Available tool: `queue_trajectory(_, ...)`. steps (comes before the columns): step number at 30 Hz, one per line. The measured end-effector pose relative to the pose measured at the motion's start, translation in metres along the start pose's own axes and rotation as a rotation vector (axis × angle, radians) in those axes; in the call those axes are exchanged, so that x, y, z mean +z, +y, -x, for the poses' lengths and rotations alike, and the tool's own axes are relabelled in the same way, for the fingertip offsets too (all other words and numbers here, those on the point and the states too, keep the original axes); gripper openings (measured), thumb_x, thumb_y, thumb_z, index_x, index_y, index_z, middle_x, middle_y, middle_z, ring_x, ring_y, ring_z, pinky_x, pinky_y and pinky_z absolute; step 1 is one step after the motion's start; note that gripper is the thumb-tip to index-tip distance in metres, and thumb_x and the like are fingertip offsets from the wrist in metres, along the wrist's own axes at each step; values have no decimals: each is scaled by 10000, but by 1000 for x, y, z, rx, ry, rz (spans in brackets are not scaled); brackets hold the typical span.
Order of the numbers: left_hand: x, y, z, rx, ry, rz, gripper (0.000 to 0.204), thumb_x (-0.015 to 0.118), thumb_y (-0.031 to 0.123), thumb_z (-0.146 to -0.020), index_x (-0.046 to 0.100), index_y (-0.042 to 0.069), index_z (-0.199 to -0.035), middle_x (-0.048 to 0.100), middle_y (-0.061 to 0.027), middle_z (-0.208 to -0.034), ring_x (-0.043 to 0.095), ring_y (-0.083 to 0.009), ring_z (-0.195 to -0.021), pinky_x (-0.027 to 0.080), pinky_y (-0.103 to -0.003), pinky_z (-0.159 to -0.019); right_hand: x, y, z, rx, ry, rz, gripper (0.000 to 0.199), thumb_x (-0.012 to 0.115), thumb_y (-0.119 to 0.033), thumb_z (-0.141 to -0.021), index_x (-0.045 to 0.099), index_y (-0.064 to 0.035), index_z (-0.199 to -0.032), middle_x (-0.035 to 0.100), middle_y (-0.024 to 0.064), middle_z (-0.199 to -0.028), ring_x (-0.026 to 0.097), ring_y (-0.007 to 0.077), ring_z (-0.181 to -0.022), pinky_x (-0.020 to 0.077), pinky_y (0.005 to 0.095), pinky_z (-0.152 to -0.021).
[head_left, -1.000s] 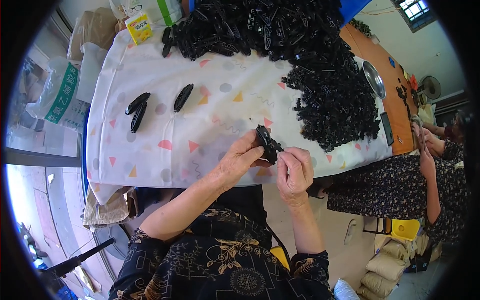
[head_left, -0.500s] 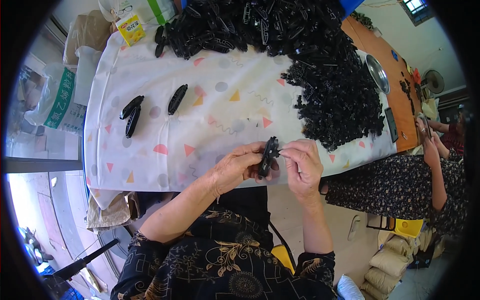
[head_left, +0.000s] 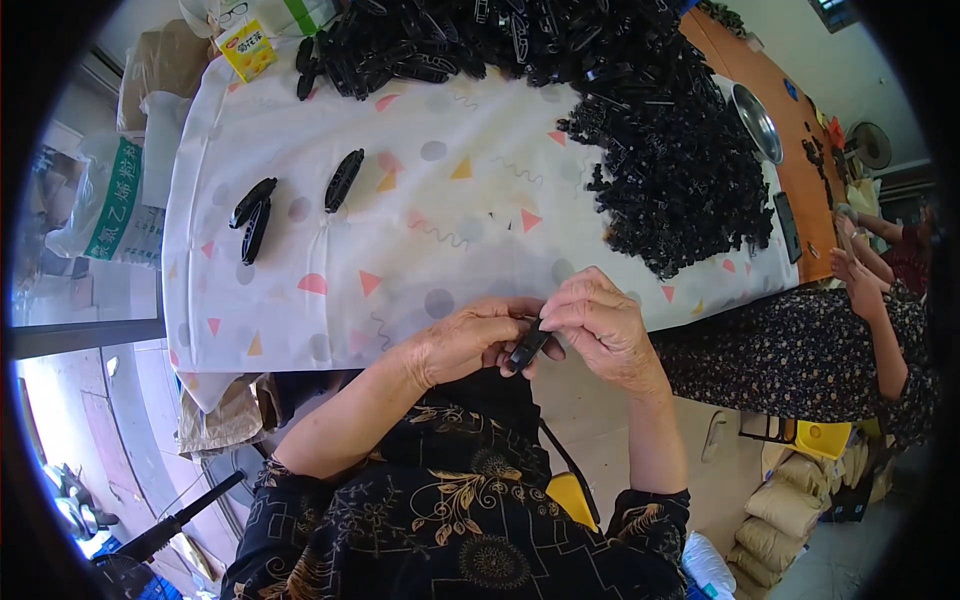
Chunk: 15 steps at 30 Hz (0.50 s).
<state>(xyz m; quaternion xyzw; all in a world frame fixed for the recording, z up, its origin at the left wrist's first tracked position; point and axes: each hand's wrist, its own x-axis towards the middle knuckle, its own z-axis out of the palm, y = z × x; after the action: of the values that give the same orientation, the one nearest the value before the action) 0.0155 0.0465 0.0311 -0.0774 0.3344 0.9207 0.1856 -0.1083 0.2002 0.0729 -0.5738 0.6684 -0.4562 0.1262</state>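
A long black plastic part is held over the near edge of the table, slanting with its lower end toward me. My left hand grips it from the left, fingers closed around its side. From the right, my right hand pinches at its upper end, thumb and fingertips touching it. Whether a smaller piece sits between those fingertips is hidden. On the left of the tablecloth lie two similar black parts touching each other, an upper one and a lower one. A third black part lies apart from them.
A heap of long black parts covers the table's far side, and small black pieces are piled at right. Around them are a metal bowl, a dark phone and a yellow box. Another person's hands show far right.
Both hands have drawn the black part nearer my body and tilted it. My right fingers, beside the part before, now press over its upper end. The view has shifted slightly.
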Motion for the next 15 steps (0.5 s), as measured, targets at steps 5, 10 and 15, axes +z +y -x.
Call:
queue_trajectory(5, -1, 4, 5, -16, -90, 47, 406, 493, 163, -889, 446, -54, -1229, 614, -153, -1018, 618, -165, -796, 469, -229, -615, -4, -3, 0, 23, -45, -38, 195, 692, 75, -661, 649, -48, -807, 633, 44, -813, 578, 223, -795, 475, 299, -683)
queue_trajectory(10, 2, 5, 5, 22, -132, -78, 509, 616, 208, -855, 424, -40, -1255, 597, -126, -1054, 619, -162, -828, 472, -234, -626, -5, -3, 1, 49, -72, -4, 208, 686, 87, -656, 648, -48, -808, 633, 45, -826, 578, 229, -803, 477, 305, -688)
queue_trajectory(15, 1, 1, 2, 14, -40, -179, 585, 644, 215, -848, 378, 1, -1323, 588, -92, -1047, 612, -154, -817, 468, -222, -621, -2, 0, 6, 35, -38, 65, 222, 671, 104, -652, 650, -49, -811, 632, 40, -821, 575, 240, -815, 478, 310, -692)
